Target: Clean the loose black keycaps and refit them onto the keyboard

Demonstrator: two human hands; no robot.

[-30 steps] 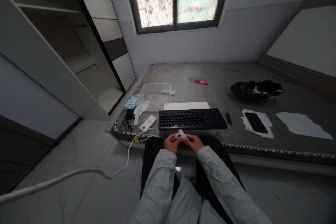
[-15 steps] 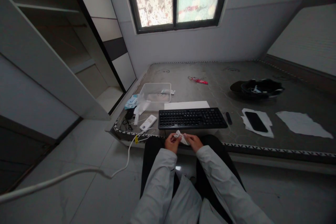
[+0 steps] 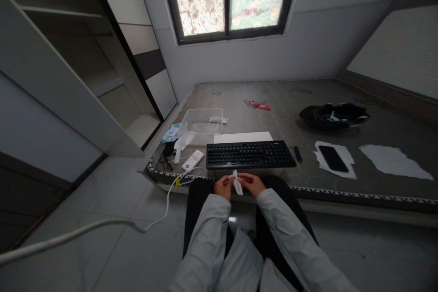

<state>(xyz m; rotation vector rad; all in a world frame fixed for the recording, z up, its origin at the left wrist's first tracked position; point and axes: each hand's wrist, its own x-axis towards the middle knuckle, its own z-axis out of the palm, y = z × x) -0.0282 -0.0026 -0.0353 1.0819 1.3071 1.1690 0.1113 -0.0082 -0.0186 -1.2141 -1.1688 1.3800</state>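
Observation:
A crumpled white tissue (image 3: pixel 237 185) hangs between my two hands, just in front of the keyboard's near edge and above my lap. My left hand (image 3: pixel 223 187) pinches it from the left with bent fingers. From the other side, my right hand (image 3: pixel 253 185) has its fingers closed on it too. The black keyboard (image 3: pixel 251 154) lies right beyond my hands, apart from them. Whether anything small is wrapped in the tissue cannot be made out.
Left of the keyboard are a white power strip (image 3: pixel 193 160) with its cable and a clear plastic box (image 3: pixel 201 136). A small black stick (image 3: pixel 298 154), a phone (image 3: pixel 333 159) on white paper, another paper sheet (image 3: pixel 395 161) and a dark cap (image 3: pixel 337 116) lie to the right.
The tissue has turned between my fingers and now hangs down lengthwise. My right hand has shifted slightly, with its fingers reaching in closer to the left ones.

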